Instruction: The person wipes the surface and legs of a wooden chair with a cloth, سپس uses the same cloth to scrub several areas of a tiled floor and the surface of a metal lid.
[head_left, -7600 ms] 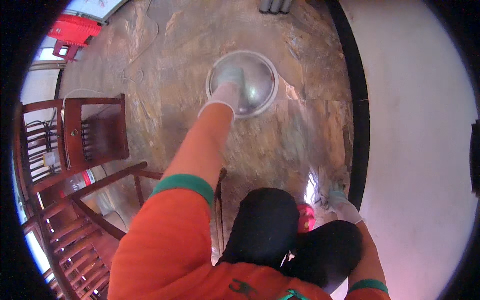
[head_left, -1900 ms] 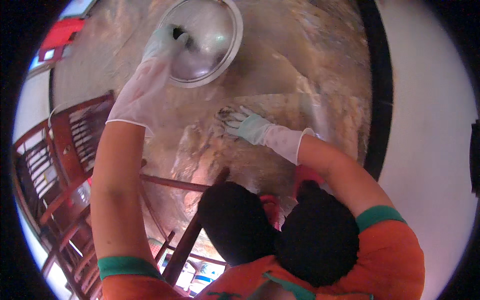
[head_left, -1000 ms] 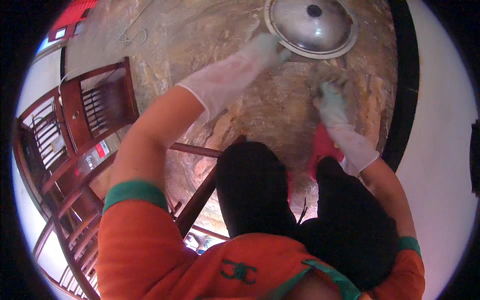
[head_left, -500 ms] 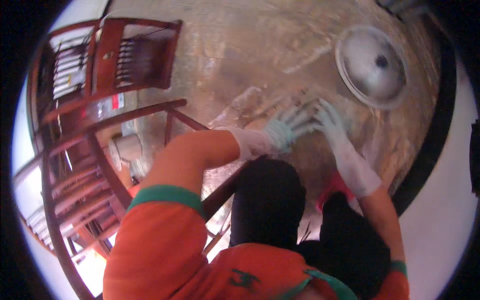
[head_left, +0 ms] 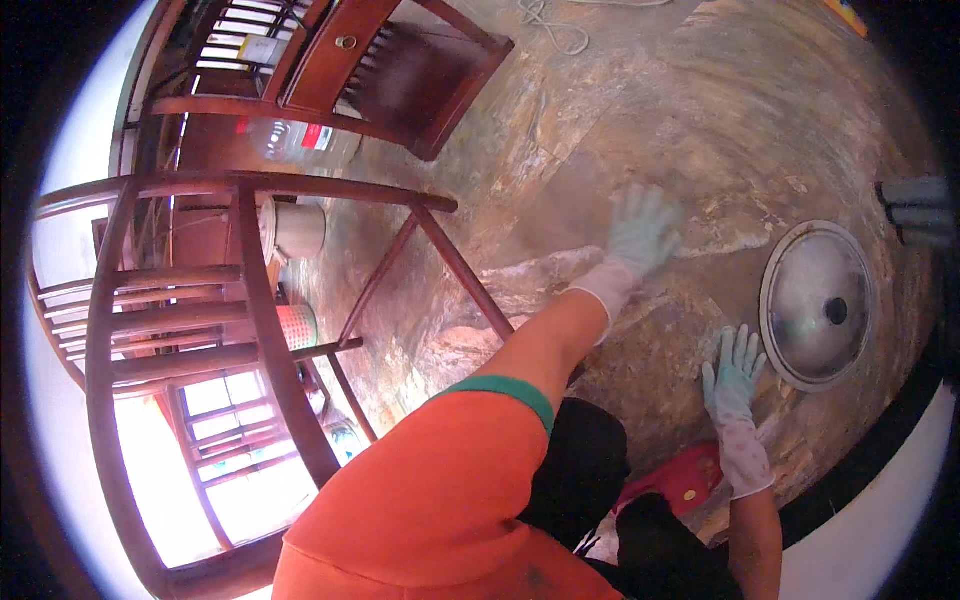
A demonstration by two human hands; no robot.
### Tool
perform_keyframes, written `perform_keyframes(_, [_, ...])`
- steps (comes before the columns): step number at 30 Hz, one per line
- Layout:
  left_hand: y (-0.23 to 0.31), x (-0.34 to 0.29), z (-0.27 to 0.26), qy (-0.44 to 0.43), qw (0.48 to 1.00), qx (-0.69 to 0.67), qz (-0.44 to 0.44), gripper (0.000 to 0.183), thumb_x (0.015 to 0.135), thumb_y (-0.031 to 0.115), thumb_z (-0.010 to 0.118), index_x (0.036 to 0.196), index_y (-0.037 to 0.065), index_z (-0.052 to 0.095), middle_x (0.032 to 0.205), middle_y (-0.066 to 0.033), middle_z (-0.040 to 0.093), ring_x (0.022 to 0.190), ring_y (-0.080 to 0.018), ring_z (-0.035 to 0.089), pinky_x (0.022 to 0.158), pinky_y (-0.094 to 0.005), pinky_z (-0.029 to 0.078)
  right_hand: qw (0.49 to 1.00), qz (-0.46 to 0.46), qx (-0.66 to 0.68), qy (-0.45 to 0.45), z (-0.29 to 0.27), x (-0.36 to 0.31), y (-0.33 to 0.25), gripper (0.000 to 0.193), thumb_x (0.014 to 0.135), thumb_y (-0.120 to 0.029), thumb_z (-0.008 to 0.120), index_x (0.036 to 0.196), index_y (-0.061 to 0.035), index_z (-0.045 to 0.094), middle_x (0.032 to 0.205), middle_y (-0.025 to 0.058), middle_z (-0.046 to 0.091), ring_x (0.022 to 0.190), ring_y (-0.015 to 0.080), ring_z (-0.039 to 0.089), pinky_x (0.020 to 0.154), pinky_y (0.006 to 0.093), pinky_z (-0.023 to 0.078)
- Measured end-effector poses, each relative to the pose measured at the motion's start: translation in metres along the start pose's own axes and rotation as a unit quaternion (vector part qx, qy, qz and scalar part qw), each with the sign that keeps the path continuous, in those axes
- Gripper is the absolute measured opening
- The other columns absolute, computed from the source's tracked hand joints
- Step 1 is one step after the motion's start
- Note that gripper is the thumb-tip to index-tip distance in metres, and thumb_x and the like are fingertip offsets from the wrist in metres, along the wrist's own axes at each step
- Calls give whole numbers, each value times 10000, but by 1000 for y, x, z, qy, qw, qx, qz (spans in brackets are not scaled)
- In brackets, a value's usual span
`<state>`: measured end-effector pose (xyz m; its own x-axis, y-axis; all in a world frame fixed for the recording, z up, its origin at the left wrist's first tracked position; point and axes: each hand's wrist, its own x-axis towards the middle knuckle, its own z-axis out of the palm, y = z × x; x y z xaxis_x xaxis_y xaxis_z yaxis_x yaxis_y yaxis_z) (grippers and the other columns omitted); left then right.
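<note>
Thin gloves with pale green fingers and whitish cuffs cover both of my hands. My left hand (head_left: 643, 232) reaches out over the brown marbled floor (head_left: 560, 205), blurred by motion, its fingers extended and seemingly flat on the surface. Nearer to me, my right hand (head_left: 736, 378) lies palm down with fingers spread, nothing in it. Just right of that hand rests a round metal pot lid (head_left: 798, 325) with a black knob. Whether the fingertips touch its rim, I cannot tell.
A wooden chair (head_left: 265, 330) stands close on my left; behind it is a wooden cabinet with a drawer (head_left: 335, 55). A whitish bucket (head_left: 300, 232) and a clear plastic bottle (head_left: 285, 138) are among them. A pink shoe (head_left: 695, 478) shows below; grey cylinders (head_left: 915, 210) lie far right.
My hands, close together before, are now apart: the left farther out, the right nearer me beside the lid. The view has shifted, showing more of the chair.
</note>
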<state>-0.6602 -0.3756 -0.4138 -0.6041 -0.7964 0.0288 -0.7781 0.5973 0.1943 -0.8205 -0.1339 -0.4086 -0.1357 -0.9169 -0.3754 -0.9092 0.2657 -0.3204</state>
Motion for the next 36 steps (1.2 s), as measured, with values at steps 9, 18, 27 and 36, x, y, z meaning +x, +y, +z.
perform_keyframes(9, [-141, -28, -25, 12, 860, 107, -499, 559, 854, 371, 453, 1290, 24, 416, 1353, -191, 388, 1270, -347, 329, 1071, -457, 208, 999, -13, -49, 16, 8, 3, 31, 797, 808, -409, 560, 1442, -122, 171, 1504, 151, 65, 1385, 346, 30, 1089, 548, 3])
perform_keyframes(18, [-133, 149, -4, 14, 973, -67, -219, 430, 800, 384, 560, 1086, 63, 586, 1091, -198, 582, 1020, -362, 532, 867, -443, 402, 996, -54, -44, 58, 20, 3, 38, 799, 781, -418, 570, 1432, -126, 211, 1493, 176, 84, 1370, 399, 40, 1062, 599, 25])
perform_keyframes(27, [72, 151, 18, -32, 995, -61, 66, 558, 788, 389, 586, 1309, 254, 440, 1416, -136, 318, 1323, -409, 203, 1080, -527, 182, 994, -73, -27, 71, 17, 2, 25, 795, 800, -399, 560, 1439, -113, 183, 1499, 169, 77, 1375, 393, 16, 1073, 584, -8])
perform_keyframes(36, [-36, -46, -10, 71, 985, -4, -156, 521, 802, 323, 575, 1271, 126, 460, 1398, -154, 328, 1313, -425, 210, 1064, -508, 209, 999, -24, -33, -19, 0, -1, 8, 794, 826, -379, 553, 1453, -139, 128, 1509, 139, 49, 1386, 347, 20, 1089, 540, -2])
